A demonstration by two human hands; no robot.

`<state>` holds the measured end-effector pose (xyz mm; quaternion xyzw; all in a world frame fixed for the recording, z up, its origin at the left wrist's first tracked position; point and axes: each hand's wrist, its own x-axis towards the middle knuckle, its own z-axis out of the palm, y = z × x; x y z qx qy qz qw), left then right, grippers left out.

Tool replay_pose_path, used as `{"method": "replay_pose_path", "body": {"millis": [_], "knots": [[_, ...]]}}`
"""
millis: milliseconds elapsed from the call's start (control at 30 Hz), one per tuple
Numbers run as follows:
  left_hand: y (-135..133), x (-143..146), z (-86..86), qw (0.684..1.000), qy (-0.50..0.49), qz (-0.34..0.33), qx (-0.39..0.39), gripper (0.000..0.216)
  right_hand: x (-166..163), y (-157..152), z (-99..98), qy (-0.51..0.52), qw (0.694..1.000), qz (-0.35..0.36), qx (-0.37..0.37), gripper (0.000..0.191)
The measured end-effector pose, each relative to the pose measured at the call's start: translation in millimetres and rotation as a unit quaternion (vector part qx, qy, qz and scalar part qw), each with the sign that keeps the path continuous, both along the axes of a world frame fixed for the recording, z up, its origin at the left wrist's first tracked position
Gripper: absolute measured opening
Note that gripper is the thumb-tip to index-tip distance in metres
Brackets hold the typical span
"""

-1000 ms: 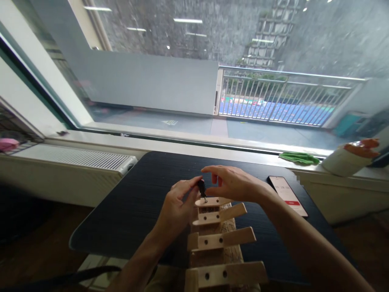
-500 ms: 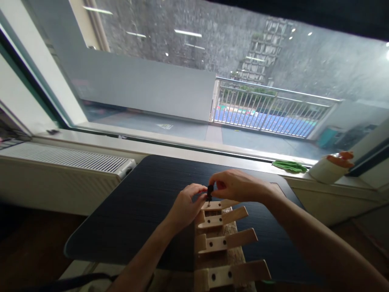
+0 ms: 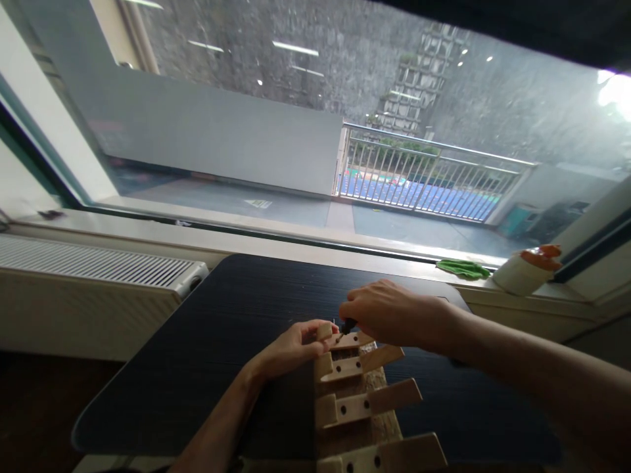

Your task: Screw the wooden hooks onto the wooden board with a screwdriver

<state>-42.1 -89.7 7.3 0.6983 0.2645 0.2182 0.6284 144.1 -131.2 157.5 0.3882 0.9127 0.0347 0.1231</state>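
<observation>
A wooden frame (image 3: 362,407) of several short slats on a central spine lies on the black table (image 3: 221,328), running toward me. My left hand (image 3: 290,348) grips the left end of the farthest slat (image 3: 345,340), fingers curled around it. My right hand (image 3: 389,314) is closed on a small black-handled tool (image 3: 348,324), its tip down on that same slat. Most of the tool is hidden by my fingers.
A white radiator (image 3: 98,266) stands left of the table under a wide window. On the sill at the right lie a green cloth (image 3: 461,268) and a white container with an orange top (image 3: 525,270). A balcony railing shows outside.
The view has shifted left and down. My right hand lowered the tool closer to the slat, and my left hand slid down to hold the slat's end. The phone is out of sight behind my arm.
</observation>
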Motion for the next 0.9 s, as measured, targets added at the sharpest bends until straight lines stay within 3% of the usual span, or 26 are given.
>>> {"method": "replay_pose_path", "body": {"millis": [133, 400, 567, 733, 833, 900], "knots": [[-2.4, 1.5, -16.2, 0.999, -0.034, 0.029, -0.016, 0.036, -12.8, 0.4, -2.0, -0.064, 0.998, 0.012, 0.019, 0.013], [-5.2, 4.4, -22.7, 0.998, -0.033, 0.053, 0.009, 0.028, -26.4, 2.4, -11.2, -0.134, 0.989, 0.063, -0.002, 0.012], [-4.9, 4.0, -25.9, 0.997, -0.029, 0.062, 0.017, 0.031, -27.9, 14.0, -4.8, -0.183, 0.980, 0.014, -0.075, 0.015], [-5.7, 3.6, -26.7, 0.997, -0.022, 0.063, 0.031, 0.030, -33.3, 19.8, 5.0, -0.170, 0.970, -0.084, -0.153, 0.023], [-6.3, 3.3, -26.8, 0.997, -0.018, 0.065, 0.040, 0.029, -33.7, 18.3, 4.5, -0.168, 0.969, -0.104, -0.145, 0.026], [-6.7, 3.2, -27.1, 0.997, -0.016, 0.067, 0.044, 0.029, -32.0, 17.1, 1.0, -0.160, 0.977, -0.088, -0.111, 0.018]]}}
